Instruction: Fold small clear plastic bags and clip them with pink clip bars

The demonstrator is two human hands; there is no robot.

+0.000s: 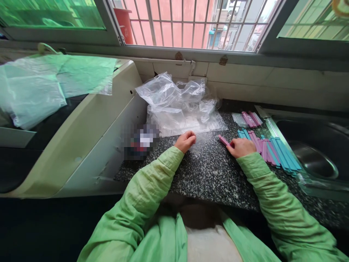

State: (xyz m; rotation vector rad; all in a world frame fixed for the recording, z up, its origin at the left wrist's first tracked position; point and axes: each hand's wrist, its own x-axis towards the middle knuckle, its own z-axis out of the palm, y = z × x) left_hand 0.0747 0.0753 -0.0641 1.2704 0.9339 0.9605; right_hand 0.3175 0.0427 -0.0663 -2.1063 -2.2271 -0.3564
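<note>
My left hand [185, 141] is closed, with its fingers pinched on the edge of a small clear plastic bag [201, 141], which is hard to make out against the speckled counter. My right hand [242, 147] grips one flat pink stick [223, 140] between thumb and fingers; its tip points toward the left. Beside and partly under the right hand lies a spread of pink sticks [265, 150] and blue sticks [285, 154], several of each. What the pink sticks are for cannot be told from their shape.
Clear plastic bags [180, 98] are heaped at the back. More pink sticks [249, 119] lie in clear wrap near the sink [313, 160] on the right. A large pale machine casing [106, 105] borders the left, beside a blurred-out item [141, 142]. A barred window [177, 23] is behind.
</note>
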